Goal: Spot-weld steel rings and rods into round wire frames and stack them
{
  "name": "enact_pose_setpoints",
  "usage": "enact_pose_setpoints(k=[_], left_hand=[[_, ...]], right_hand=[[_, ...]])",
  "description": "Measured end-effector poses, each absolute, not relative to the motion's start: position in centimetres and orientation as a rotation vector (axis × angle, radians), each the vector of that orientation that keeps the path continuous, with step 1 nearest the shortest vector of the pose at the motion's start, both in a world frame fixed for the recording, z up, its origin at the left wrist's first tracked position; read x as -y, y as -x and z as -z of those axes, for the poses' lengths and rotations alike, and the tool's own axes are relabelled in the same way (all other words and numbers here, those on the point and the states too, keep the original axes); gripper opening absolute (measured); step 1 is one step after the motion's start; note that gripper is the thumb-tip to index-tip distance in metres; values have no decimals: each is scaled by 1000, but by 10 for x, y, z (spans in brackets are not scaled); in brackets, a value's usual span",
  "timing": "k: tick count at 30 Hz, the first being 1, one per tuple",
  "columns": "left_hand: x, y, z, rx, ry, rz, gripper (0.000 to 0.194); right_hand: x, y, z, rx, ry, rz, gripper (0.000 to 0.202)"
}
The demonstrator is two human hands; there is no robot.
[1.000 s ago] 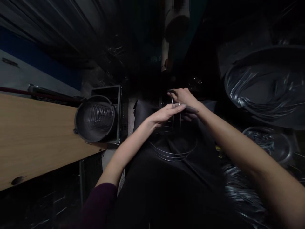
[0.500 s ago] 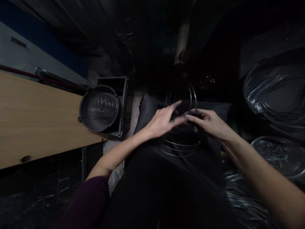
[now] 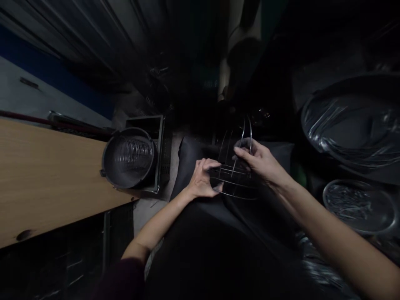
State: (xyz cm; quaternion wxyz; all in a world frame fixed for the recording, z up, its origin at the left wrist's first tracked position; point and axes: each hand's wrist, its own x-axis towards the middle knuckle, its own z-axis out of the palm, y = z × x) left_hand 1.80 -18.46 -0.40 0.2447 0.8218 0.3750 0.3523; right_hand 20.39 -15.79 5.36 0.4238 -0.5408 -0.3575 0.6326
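A round frame of thin shiny wire rings (image 3: 239, 197) is in front of my dark-clad lap. My left hand (image 3: 203, 180) is at its left side, fingers and thumb curled around the rings. Two curved wires (image 3: 251, 130) stand up at the frame's far side. My right hand (image 3: 258, 160) pinches them between thumb and fingers. Whether these wires are joined to the rings, I cannot tell in the dark.
To the left, a black bucket (image 3: 104, 162) holding wire coils stands over a grey crate (image 3: 161, 141), beside a wooden board (image 3: 56, 175). At right are a large tub (image 3: 304, 121) of long wires and a round pan (image 3: 387, 208) of small metal pieces. A machine part (image 3: 224, 77) hangs ahead.
My left hand has drawn back from beside the right fingers and closed on the rings' left side. My right hand keeps its pinch on the wires. The view has shifted slightly.
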Motion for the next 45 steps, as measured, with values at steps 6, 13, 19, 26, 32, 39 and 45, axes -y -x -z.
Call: enact_pose_setpoints(k=[6,13,19,26,32,39,45], left_hand=[[121,-33,-3,-944,-2013,-1500,65],[71,-40,-6,-958,-2013,-1511,70],[49,-38,0,-930,-1929,-1474,76],[38,-37,-14,-886,-1943,-1544,74],[31,-37,-17,-898,-1951,-1541,71],[25,-37,-5,-865,-1917,-1499,78],[22,-33,-2,-881,-1894,-1476,78]], right_hand=[[87,-205,-78,927,1270,-1416,45],[35,-208,-78,960,1303,-1335,44],[13,-204,-75,921,1303,-1344,43],[3,-202,-83,964,1284,-1345,42],[-3,-201,-85,962,1313,-1324,45],[-9,-202,-73,929,1329,-1320,45],[-18,-202,-59,925,1297,-1327,41]])
